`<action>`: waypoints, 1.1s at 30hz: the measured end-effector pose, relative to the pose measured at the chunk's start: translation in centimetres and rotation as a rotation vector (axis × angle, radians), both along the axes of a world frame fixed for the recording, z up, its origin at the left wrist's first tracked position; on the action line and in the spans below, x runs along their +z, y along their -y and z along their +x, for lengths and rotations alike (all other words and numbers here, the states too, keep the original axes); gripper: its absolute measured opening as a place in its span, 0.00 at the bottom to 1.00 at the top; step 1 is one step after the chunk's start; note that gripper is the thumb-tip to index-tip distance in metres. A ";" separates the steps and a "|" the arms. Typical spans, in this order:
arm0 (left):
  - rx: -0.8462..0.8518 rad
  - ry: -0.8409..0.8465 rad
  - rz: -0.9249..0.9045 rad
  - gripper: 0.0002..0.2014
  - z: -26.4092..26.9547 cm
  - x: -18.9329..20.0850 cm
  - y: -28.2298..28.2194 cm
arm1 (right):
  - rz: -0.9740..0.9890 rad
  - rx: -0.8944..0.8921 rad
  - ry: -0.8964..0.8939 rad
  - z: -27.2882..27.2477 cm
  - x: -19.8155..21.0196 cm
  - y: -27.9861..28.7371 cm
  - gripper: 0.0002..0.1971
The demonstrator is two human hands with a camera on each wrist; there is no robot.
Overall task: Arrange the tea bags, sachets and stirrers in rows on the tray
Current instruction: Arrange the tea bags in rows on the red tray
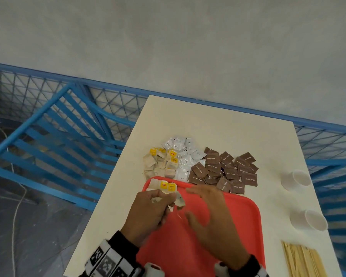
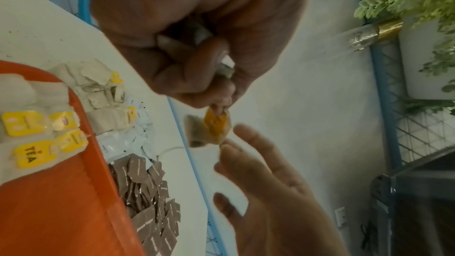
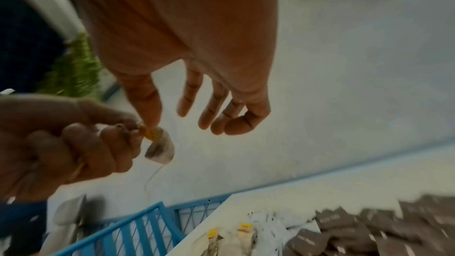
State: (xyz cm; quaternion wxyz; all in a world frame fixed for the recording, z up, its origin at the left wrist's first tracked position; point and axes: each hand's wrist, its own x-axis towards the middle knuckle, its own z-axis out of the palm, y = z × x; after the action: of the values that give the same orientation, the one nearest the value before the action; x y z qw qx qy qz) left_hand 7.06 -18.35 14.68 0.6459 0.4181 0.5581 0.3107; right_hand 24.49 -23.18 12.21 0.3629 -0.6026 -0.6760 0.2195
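My left hand [image 1: 168,200] pinches a tea bag [image 1: 179,202] by its yellow tag above the red tray [image 1: 242,212]. In the left wrist view the bag [image 2: 197,133] dangles from the fingertips, its string hanging loose. More pale paper shows inside the curled left fingers. My right hand [image 1: 200,204] hovers beside the bag, fingers spread, holding nothing. A few tea bags [image 1: 166,185] lie together at the tray's far left corner. Beyond the tray sit piles of tea bags [image 1: 158,162], white sachets [image 1: 181,154] and brown sugar sachets [image 1: 226,170]. Wooden stirrers [image 1: 304,260] lie near right.
Two white paper cups [image 1: 296,179] [image 1: 310,219] lie on their sides on the white table [image 1: 208,120], right of the tray. Blue railing [image 1: 58,136] runs behind and left of the table, with a drop beyond the table's left edge.
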 end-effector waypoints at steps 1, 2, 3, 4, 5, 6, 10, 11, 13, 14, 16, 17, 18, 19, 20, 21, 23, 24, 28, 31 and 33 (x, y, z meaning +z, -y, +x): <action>-0.003 -0.003 0.002 0.15 0.0 0.1 0.1 | 0.015 0.040 0.096 -0.4 -0.1 0.1 0.20; -0.015 -0.005 0.000 0.15 0.0 0.1 0.1 | 0.023 0.036 0.136 -0.9 -0.2 0.0 0.18; -0.029 -0.004 0.000 0.15 0.1 0.3 0.2 | 0.043 0.012 0.131 -1.1 -0.3 -0.1 0.14; -0.041 -0.001 0.006 0.16 0.0 0.5 0.2 | 0.066 -0.017 0.091 -1.3 -0.3 -0.3 0.10; -0.048 0.008 0.028 0.18 0.0 0.7 0.3 | 0.078 -0.053 0.033 -1.4 -0.2 -0.4 0.06; -0.045 0.017 0.073 0.18 -0.1 0.9 0.2 | 0.068 -0.093 -0.043 -1.3 0.2 -0.6 0.04; -0.067 0.070 0.273 0.11 -0.7 1.6 -0.8 | -0.215 -0.074 -0.611 -0.8 2.3 -1.1 0.06; -0.097 0.072 0.299 0.11 -0.6 1.7 -1.0 | -0.256 -0.042 -0.709 -0.7 2.6 -1.2 0.05; -0.128 0.067 0.310 0.10 -0.5 2.0 -1.3 | -0.276 0.005 -0.761 -0.5 3.0 -1.3 0.04; -0.129 0.071 0.301 0.11 -0.5 2.0 -1.5 | -0.270 0.022 -0.764 -0.4 3.1 -1.4 0.06; -0.123 0.074 0.286 0.09 -0.7 2.1 -1.9 | -0.279 0.061 -0.692 0.2 3.2 -1.5 0.12; -0.122 0.064 0.294 0.08 -0.8 2.2 -2.0 | -0.294 0.092 -0.627 0.5 3.3 -1.6 0.13; -0.123 0.050 0.307 0.07 -0.9 2.1 -2.2 | -0.307 0.117 -0.570 0.7 3.4 -1.7 0.12; -0.124 0.037 0.318 0.07 -0.9 2.1 -2.4 | -0.308 0.117 -0.534 1.0 3.5 -1.9 0.11; -0.122 0.028 0.321 0.07 -0.9 2.1 -2.5 | -0.298 0.091 -0.515 1.2 3.6 -2.0 0.11; -0.124 0.024 0.317 0.07 -1.0 2.0 -2.6 | -0.279 0.063 -0.501 1.2 3.8 -2.1 0.12; -0.143 0.010 0.308 0.06 -1.0 2.1 -2.7 | -0.261 0.077 -0.461 1.1 4.1 -2.3 0.15; -0.153 0.001 0.310 0.05 -1.1 2.1 -2.8 | -0.273 0.108 -0.435 0.8 4.2 -2.3 0.15; -0.148 0.025 0.294 0.09 -1.2 2.0 -3.0 | -0.257 0.073 -0.352 -0.2 3.9 -2.9 0.12; -0.122 0.072 0.265 0.09 -1.5 1.8 -3.1 | -0.254 0.044 -0.396 -0.8 3.8 -3.4 0.07; -0.121 0.097 0.250 0.08 -1.9 1.7 -3.2 | -0.291 0.030 -0.451 -1.0 3.9 -3.8 0.05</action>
State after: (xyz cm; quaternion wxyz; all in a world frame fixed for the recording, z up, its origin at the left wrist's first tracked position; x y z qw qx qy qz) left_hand 5.12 -15.18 16.34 0.6324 0.5128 0.4569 0.3581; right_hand 23.46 -19.36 16.14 0.4108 -0.5741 -0.5483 0.4484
